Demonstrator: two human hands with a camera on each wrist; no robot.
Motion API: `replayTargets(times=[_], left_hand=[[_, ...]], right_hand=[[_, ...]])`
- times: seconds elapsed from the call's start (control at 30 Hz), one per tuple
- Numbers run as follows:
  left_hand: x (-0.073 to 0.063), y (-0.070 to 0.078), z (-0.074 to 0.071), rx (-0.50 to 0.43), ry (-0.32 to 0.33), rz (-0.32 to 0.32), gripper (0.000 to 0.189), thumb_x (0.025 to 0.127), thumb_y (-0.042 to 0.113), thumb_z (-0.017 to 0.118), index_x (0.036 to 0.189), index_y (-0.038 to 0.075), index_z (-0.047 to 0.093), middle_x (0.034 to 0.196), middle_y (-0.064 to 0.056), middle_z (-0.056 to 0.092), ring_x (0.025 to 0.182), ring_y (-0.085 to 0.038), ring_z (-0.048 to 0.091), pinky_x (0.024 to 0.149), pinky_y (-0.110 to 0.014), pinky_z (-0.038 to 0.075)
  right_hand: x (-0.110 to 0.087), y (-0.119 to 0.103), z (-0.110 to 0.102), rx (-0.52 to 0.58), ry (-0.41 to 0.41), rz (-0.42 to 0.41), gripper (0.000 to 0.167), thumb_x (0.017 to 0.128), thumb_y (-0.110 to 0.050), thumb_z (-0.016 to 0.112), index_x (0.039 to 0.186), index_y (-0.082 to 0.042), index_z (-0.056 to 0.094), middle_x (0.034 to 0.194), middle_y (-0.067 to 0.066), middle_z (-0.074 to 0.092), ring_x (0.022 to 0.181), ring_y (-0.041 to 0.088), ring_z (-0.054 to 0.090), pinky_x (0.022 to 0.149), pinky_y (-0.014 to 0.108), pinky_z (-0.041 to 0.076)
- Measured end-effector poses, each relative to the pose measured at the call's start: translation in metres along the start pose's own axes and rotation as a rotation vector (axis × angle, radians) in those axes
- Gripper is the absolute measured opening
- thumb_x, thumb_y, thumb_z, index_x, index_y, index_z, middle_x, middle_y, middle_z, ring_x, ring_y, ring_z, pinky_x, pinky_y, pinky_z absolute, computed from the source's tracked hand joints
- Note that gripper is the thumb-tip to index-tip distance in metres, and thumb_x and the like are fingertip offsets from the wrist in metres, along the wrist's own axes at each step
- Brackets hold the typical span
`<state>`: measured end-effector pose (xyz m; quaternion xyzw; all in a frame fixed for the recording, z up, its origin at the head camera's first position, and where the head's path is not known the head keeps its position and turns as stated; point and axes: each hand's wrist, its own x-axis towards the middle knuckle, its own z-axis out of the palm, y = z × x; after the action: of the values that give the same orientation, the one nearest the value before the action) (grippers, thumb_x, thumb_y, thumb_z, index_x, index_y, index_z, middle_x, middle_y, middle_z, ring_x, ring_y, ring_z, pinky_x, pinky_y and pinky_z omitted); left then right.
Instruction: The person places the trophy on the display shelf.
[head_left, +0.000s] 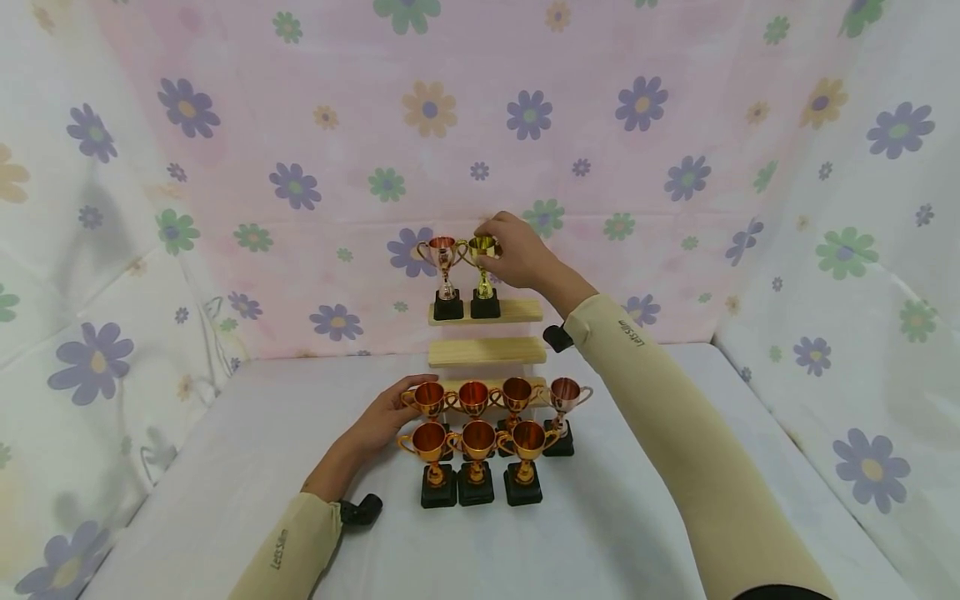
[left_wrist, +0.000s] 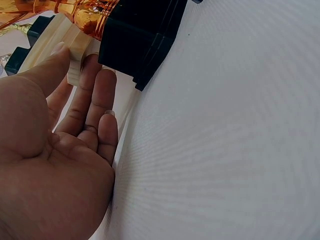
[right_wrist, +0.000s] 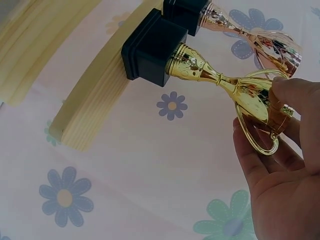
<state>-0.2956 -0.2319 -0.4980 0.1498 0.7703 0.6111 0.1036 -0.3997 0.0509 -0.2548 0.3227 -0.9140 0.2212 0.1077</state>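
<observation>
Centre frame, right hand (head_left: 519, 252) pinches gold trophy (head_left: 484, 288) on top shelf (head_left: 521, 312); left hand (head_left: 388, 410) grips lowest shelf (left_wrist: 79, 46); apparently placing, next calling for release

Gold trophy (right_wrist: 205, 72), black base (right_wrist: 147, 47), coppery cups (head_left: 478, 439), pale shelves (head_left: 487, 352), flower-patterned pink backdrop (head_left: 480, 83)

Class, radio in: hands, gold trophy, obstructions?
Right hand holding gold trophy on top wooden shelf. Left hand gripping end of lower wooden shelf. Rose-gold trophy close beside, possible snag.
</observation>
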Motion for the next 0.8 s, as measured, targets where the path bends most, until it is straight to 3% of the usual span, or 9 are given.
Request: replayTargets(times=[0.27, 0.53, 0.8], left_hand=[[-0.001, 0.002, 0.001, 0.006, -0.009, 0.009, 0.053, 0.108, 0.008, 0.058, 0.160, 0.015, 0.047, 0.135, -0.009, 0.069, 0.122, -0.021, 0.065, 0.113, -0.045, 0.045], [-0.001, 0.002, 0.001, -0.012, -0.003, -0.007, 0.052, 0.108, 0.006, 0.057, 0.157, 0.022, 0.050, 0.134, -0.009, 0.069, 0.123, -0.023, 0.065, 0.114, -0.047, 0.044], [-0.001, 0.002, 0.000, 0.009, -0.015, 0.014, 0.052, 0.108, 0.010, 0.059, 0.159, 0.017, 0.048, 0.137, -0.009, 0.069, 0.124, -0.020, 0.066, 0.115, -0.047, 0.043]], right_hand=[[-0.002, -0.001, 0.000, -0.006, 0.002, 0.016, 0.053, 0.104, -0.023, 0.068, 0.151, -0.002, 0.054, 0.149, 0.018, 0.051, 0.131, 0.033, 0.055, 0.113, 0.044, 0.045], [-0.010, -0.002, 0.000, -0.018, 0.031, 0.040, 0.062, 0.104, -0.030, 0.069, 0.156, -0.003, 0.048, 0.148, 0.017, 0.050, 0.128, 0.031, 0.056, 0.110, 0.045, 0.048], [-0.023, -0.003, -0.004, 0.004, 0.095, 0.064, 0.064, 0.103, -0.034, 0.069, 0.156, -0.004, 0.048, 0.144, 0.016, 0.052, 0.127, 0.032, 0.056, 0.108, 0.047, 0.048]])
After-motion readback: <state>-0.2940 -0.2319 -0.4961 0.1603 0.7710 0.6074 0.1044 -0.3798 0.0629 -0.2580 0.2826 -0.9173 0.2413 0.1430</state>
